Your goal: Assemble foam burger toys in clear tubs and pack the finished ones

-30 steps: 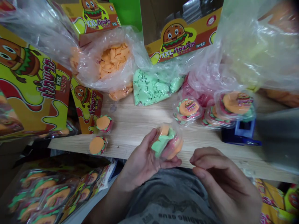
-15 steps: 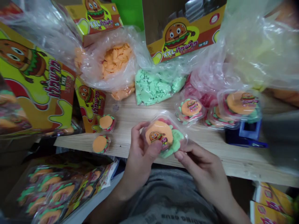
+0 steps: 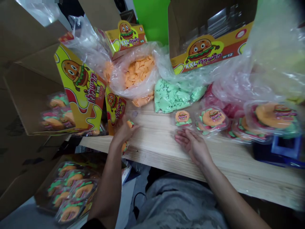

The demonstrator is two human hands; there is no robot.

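My left hand lies over two unwrapped burger-shaped gummies at the table's edge. One gummy shows past its fingers, and the other sits partly hidden below the palm. My right hand rests flat and empty on the wooden table, just below a small labelled burger candy in clear wrap. A larger wrapped burger candy lies to its right. Behind them sit a clear bag of orange candy pieces and a bag of green pieces.
Yellow burger-print boxes stand along the table's far side. More wrapped burgers lie at right, beside a blue device. A low tray of wrapped burgers sits below the table's near edge at left.
The labelled burger pack held between my hands earlier is out of them. My hands have moved apart, my left hand now over the loose gummies. The view has swung, shifting everything rightward.
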